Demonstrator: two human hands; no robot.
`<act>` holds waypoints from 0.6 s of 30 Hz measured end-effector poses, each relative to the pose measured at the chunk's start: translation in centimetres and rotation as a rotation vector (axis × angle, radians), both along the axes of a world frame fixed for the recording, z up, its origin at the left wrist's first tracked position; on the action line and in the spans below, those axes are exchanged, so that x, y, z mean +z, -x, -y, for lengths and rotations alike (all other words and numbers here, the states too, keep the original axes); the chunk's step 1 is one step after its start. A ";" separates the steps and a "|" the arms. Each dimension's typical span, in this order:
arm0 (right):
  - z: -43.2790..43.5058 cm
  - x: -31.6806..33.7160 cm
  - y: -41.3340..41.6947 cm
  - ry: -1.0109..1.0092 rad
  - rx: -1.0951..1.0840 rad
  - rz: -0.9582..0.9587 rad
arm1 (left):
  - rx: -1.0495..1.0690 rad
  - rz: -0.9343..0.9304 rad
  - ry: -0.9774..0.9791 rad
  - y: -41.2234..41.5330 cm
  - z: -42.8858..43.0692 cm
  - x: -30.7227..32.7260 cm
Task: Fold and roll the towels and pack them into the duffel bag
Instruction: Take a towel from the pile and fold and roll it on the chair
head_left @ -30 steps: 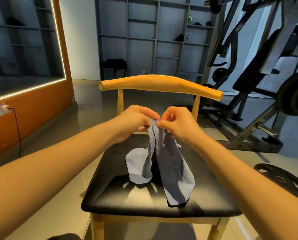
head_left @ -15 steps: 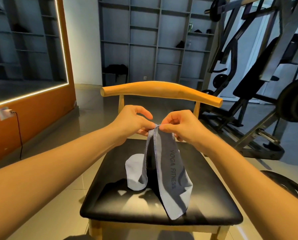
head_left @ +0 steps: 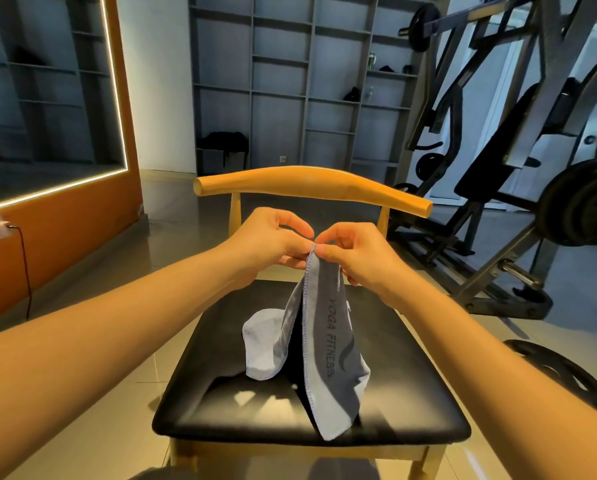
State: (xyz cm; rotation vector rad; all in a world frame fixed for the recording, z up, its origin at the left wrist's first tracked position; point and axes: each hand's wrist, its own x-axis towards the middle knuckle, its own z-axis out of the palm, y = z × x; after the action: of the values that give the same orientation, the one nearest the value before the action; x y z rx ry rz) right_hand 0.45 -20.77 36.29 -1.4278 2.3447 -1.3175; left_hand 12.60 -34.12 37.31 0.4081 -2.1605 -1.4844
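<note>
A grey towel (head_left: pixel 328 344) printed "YOGA FITNESS" hangs from my fingers over the black seat of a wooden chair (head_left: pixel 407 382). Its lower folds rest on the seat, one lighter flap lying to the left. My right hand (head_left: pixel 355 254) pinches the towel's top corner between thumb and forefinger. My left hand (head_left: pixel 272 240) is right beside it, fingers curled against the towel's upper edge at the same corner. No duffel bag is in view.
The chair's curved wooden backrest (head_left: pixel 310 188) runs just behind my hands. A weight machine (head_left: pixel 518 140) with plates stands at the right, and a loose plate (head_left: pixel 563 375) lies on the floor. Grey shelving (head_left: pixel 290 81) lines the far wall.
Both hands have lifted the towel's corner a little higher, so the towel hangs straighter. My left forefinger has opened away from the corner.
</note>
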 end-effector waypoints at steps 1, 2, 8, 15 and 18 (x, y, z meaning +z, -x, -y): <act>0.0 0.1 0.0 -0.006 -0.003 -0.024 | 0.015 -0.011 0.017 0.0 0.0 0.1; 0.1 0.2 0.0 -0.008 -0.007 -0.041 | 0.031 -0.023 0.036 -0.1 -0.1 0.1; 0.0 1.5 0.0 0.045 -0.033 0.033 | 0.057 -0.049 0.134 -0.3 -0.1 -1.0; 0.0 0.7 1.6 0.143 -0.104 0.152 | 0.139 0.119 0.388 -2.1 1.2 -12.0; -0.6 -1.2 2.6 0.153 -0.159 0.207 | 0.134 0.240 0.397 -3.3 1.4 -16.4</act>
State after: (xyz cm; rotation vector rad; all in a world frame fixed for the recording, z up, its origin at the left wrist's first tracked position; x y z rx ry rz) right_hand -2.13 -20.15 35.11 -1.0955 2.3035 -1.6310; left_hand 15.94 -35.52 20.94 0.5973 -2.4877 -0.9420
